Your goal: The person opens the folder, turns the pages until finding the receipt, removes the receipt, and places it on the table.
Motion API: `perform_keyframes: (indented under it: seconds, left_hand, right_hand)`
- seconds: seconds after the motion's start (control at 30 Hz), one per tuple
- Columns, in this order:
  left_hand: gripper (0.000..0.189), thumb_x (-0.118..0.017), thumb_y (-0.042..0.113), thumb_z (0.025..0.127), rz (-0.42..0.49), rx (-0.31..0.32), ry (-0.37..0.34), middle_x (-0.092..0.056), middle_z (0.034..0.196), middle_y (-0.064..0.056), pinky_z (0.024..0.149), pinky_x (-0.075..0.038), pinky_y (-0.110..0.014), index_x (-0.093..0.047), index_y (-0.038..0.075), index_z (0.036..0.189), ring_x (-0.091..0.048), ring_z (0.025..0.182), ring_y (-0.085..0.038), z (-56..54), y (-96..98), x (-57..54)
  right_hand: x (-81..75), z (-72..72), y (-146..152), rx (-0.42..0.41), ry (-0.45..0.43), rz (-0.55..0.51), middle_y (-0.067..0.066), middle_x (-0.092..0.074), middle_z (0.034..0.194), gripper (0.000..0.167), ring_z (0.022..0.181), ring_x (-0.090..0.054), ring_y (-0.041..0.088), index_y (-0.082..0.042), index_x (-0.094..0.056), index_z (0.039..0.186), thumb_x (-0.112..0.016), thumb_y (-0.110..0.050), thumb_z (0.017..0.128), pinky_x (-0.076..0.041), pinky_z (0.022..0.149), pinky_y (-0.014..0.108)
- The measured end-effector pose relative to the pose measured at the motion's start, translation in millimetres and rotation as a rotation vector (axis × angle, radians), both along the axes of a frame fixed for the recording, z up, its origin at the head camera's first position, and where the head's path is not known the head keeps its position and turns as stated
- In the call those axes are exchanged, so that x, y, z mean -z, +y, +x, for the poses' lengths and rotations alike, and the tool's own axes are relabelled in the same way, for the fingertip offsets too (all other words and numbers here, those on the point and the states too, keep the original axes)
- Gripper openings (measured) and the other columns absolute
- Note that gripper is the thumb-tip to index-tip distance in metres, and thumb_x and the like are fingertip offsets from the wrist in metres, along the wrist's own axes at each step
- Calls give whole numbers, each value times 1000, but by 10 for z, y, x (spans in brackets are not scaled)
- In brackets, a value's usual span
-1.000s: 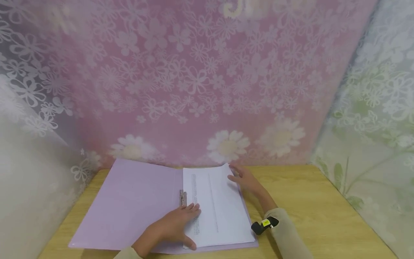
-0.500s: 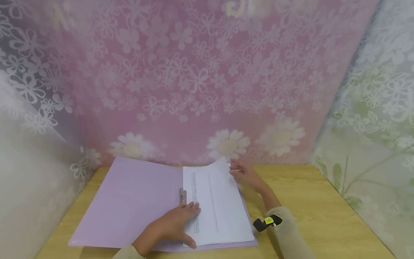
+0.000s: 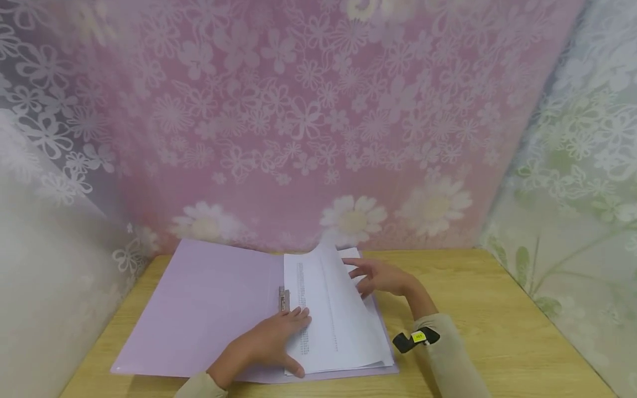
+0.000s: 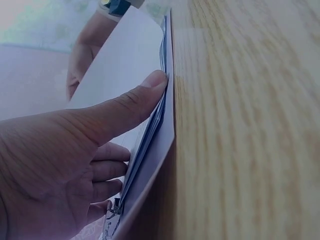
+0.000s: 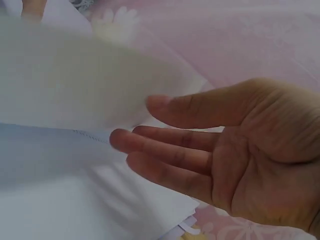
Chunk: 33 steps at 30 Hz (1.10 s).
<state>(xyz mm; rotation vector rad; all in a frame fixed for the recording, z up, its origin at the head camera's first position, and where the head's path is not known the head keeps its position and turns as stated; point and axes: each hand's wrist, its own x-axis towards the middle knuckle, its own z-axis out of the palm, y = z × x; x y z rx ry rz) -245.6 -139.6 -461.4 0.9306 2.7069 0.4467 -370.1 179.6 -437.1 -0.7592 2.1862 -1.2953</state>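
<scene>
An unfolded lilac ring binder [image 3: 199, 309] lies on the table in the head view, with a stack of printed white sheets [image 3: 328, 309] on its right side. A metal clip [image 3: 283, 299] sits at the spine. My left hand [image 3: 271, 340] rests spread on the stack's lower left; its thumb [image 4: 147, 90] lies along the bottom edge in the left wrist view. At the upper right my right hand [image 3: 380, 278] is beside the lifted, curving top sheet, its fingers extended. Close to that sheet [image 5: 90, 75], the right wrist view shows thumb and fingers apart, pinching nothing visible.
The wooden table [image 3: 473, 320] extends right of the binder. A pink floral wall [image 3: 278, 210] rises behind it, with patterned walls at both sides. A black device with a yellow label [image 3: 417, 338] is strapped at the right wrist.
The top sheet's right edge has lifted and curled leftward, uncovering the sheet beneath. My right hand rose at the corner, then moved left and slightly down. The left hand stays put.
</scene>
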Motion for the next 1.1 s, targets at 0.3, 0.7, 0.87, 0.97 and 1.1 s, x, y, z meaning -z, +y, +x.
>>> perform_keyframes:
  seconds: [0.3,0.7,0.87,0.97,1.1]
  left_hand:
    - [109,-84,63,70,-6,4,13,-33,166,-5,124,-29,-50,-42,12,156,-30,155,-27,-65,12,33]
    - [109,-85,62,69,16,11,17,-36,165,-7,122,-31,-53,-44,10,155,-33,153,-31,-73,-32,31]
    - [93,-82,52,80,174,-15,-26,-45,159,-12,119,-37,-54,-47,6,153,-42,148,-34,-127,-130,-59]
    - [72,-69,43,96,333,-136,-30,-48,156,-15,116,-39,-57,-45,4,153,-45,145,-37,-158,-218,-158]
    - [66,-46,45,108,556,-349,-15,-34,165,-13,122,-30,-58,-28,11,162,-34,152,-36,-196,-310,-302]
  right_hand:
    - [-100,57,-178,-213,49,43,15,-34,165,102,133,-58,32,-40,-17,163,-83,-21,87,-53,106,44]
    - [-29,159,-437,-323,151,88,2,-5,174,113,141,-51,33,-31,-9,166,-86,-26,83,-42,115,55]
    - [-42,225,-513,-304,164,95,4,-6,174,114,142,-50,35,-31,-10,166,-87,-25,82,-42,115,56]
    - [-66,271,-557,-301,171,100,6,-5,174,113,142,-50,36,-29,-10,166,-87,-26,83,-41,115,57]
    - [-89,314,-620,-290,206,105,8,-5,174,112,141,-50,37,-26,-11,166,-86,-27,83,-41,114,58]
